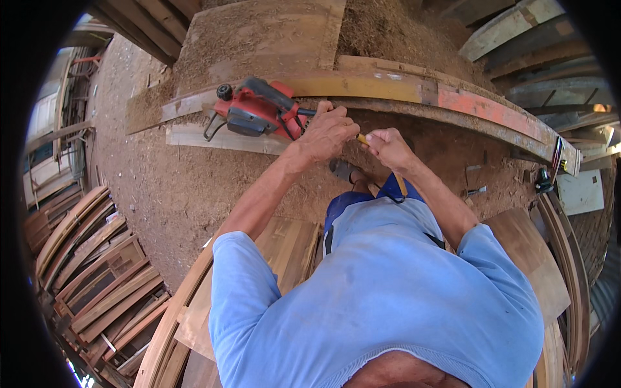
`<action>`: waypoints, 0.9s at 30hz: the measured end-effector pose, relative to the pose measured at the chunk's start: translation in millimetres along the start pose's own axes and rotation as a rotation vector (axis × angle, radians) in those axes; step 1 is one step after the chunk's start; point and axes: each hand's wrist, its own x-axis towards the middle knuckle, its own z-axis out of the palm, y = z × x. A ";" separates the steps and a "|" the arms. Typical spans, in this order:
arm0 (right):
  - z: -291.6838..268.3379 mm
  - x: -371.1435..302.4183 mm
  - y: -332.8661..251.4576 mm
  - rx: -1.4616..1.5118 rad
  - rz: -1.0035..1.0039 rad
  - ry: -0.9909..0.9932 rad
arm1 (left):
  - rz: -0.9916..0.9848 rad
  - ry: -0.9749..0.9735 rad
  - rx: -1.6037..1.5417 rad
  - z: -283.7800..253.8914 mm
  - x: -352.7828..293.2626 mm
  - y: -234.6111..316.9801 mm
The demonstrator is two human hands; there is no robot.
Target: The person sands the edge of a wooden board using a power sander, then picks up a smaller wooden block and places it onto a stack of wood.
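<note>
My left hand (326, 134) is closed, its fingers curled around one end of a narrow yellow strip (363, 138). Close by on the right, my right hand (390, 149) pinches the same strip. A yellow length (401, 186) hangs below my right wrist; whether both are one piece is hidden. Just left of my left hand, a red and black electric planer (255, 111) rests on the long wooden beam (362, 85). The planer's black cable passes beside my left fingers.
A pale board (223, 138) lies under the planer's near side. Stacked timber (110, 284) fills the lower left, and more planks (543, 52) lean at the upper right. Wooden panels (527, 258) flank me. Shavings cover the ground, and a sandalled foot (346, 171) stands below my hands.
</note>
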 end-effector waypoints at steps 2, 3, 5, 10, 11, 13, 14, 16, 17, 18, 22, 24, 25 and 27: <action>-0.5 -1.1 -4.1 0.047 0.041 -0.018 | -0.003 -0.008 0.011 -3.9 1.6 0.7; -0.6 -0.5 -3.7 0.069 0.055 -0.034 | -0.026 -0.027 0.015 -6.7 0.7 1.4; -5.7 1.6 -1.5 0.117 0.085 -0.050 | -0.058 -0.066 0.016 -12.5 4.6 3.7; -14.7 -3.1 -2.4 -0.045 -0.145 0.009 | -0.290 0.446 -0.077 -22.2 9.9 36.3; -14.7 -5.3 1.7 -0.068 -0.198 0.016 | -0.393 0.548 -0.114 -23.0 5.8 45.1; -17.0 0.1 18.7 -0.141 -0.317 0.000 | -0.666 0.700 -0.416 11.2 -18.1 44.0; -15.4 2.6 21.9 -0.179 -0.381 -0.023 | -0.856 0.761 -0.780 34.1 -32.3 44.8; -11.3 -2.9 14.9 -0.234 -0.313 -0.007 | -1.038 0.788 -1.191 47.9 -36.7 59.6; -9.2 -3.9 12.0 -0.264 -0.282 0.004 | -1.035 0.773 -1.228 49.3 -28.8 70.7; -7.7 -2.8 11.8 -0.263 -0.270 -0.003 | -1.031 0.756 -1.267 51.2 -22.4 77.0; -5.6 -0.3 20.2 -0.298 -0.252 -0.022 | -0.965 0.731 -1.323 66.3 -11.9 70.3; -6.5 2.1 24.0 -0.294 -0.255 -0.024 | -0.960 0.729 -1.323 69.4 -9.4 67.7; -5.3 2.8 23.9 -0.275 -0.250 -0.029 | -0.959 0.730 -1.321 70.5 -9.7 66.9; -7.0 2.9 21.5 -0.397 -0.248 -0.075 | -0.970 0.686 -1.338 72.5 -12.9 68.0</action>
